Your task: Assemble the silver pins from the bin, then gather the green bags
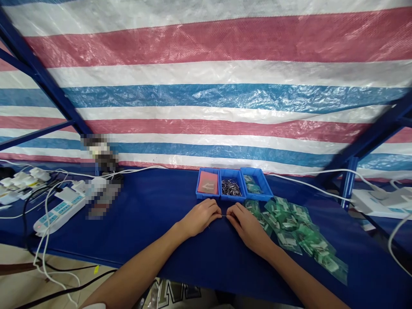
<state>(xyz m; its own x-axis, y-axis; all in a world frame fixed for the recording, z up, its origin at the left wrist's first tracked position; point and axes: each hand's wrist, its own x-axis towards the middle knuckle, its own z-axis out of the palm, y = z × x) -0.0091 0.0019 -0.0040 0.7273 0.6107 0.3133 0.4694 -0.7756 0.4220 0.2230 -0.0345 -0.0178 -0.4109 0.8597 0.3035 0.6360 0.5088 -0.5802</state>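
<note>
My left hand [201, 216] and my right hand [246, 223] rest close together on the blue table cover [154, 214], fingertips nearly meeting. Both are pinched shut on a thin metal pin [224, 215] stretched between them. Just beyond the hands stand three small blue trays: the left tray [207, 183] holds a reddish pad, the middle tray [231, 187] holds several metal pins, the right tray [254, 182] holds small green bags. A heap of small green plastic bags [296, 231] lies right of my right hand.
White power strips [59, 209] with white and black cables lie at the left. Another white power strip [376, 201] and cables sit at the right. A striped red, white and blue tarp [206, 86] hangs behind, framed by blue metal struts [370, 137].
</note>
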